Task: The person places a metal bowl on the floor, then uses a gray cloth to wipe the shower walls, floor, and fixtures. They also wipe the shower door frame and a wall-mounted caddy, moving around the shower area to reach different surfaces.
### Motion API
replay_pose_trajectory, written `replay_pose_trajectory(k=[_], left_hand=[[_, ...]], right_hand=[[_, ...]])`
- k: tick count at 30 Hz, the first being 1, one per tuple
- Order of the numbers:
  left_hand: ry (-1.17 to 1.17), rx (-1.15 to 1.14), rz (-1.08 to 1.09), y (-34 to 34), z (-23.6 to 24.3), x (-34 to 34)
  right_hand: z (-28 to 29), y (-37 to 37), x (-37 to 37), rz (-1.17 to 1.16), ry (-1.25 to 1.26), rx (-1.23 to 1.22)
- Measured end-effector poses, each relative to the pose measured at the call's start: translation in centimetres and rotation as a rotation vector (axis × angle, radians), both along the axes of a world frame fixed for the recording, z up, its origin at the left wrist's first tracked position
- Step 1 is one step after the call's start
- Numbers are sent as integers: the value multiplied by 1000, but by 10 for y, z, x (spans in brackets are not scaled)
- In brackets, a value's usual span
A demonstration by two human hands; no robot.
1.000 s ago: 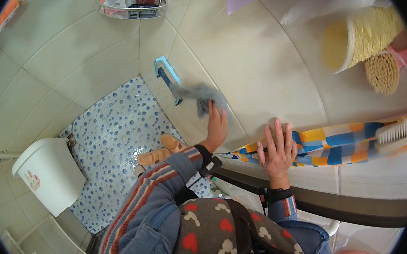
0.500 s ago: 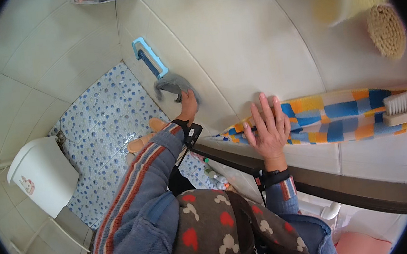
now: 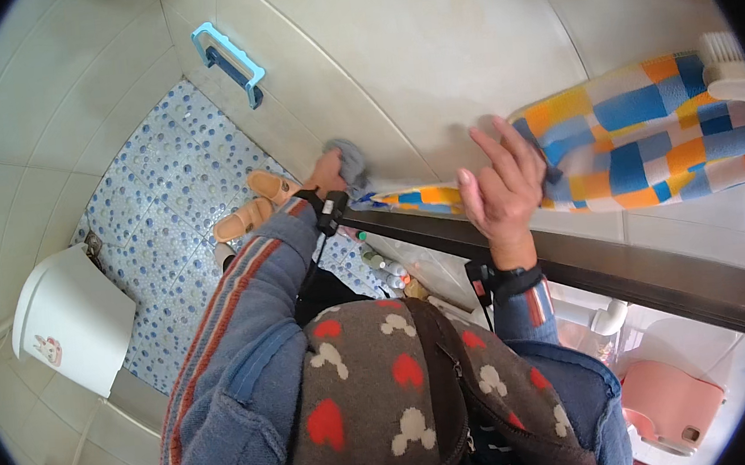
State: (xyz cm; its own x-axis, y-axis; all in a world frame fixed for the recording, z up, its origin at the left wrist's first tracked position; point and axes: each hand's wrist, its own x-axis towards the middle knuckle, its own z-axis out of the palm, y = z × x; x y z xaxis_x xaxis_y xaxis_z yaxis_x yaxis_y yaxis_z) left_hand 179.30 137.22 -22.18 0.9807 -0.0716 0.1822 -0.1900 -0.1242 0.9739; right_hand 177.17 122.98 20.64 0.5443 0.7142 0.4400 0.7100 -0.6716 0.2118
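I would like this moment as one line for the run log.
left hand: holds grey cloth near wall | right hand: open beside checked cloth, contact unclear | slippers: on floor

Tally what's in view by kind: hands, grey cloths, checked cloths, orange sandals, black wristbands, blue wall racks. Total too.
Hands: 2 (left hand, right hand)
Grey cloth: 1
Checked cloth: 1
Orange sandals: 2
Black wristbands: 2
Blue wall rack: 1
Total: 9

Crumpled grey cloth (image 3: pixel 348 159) in left hand (image 3: pixel 327 172)
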Motion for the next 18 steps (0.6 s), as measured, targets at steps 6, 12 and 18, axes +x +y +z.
replay_pose_trajectory(k=[6,12,18], left_hand=[[511,-914,334,-20,-17,34],[-184,341,-122,-88,-62,-26],[1335,-1345,-84,-174,-10,-43]], right_hand=[[31,-23,-31,-23,51,76],[27,-26,-30,-9,96,-13],[24,-28,-27,-21,152,-42]])
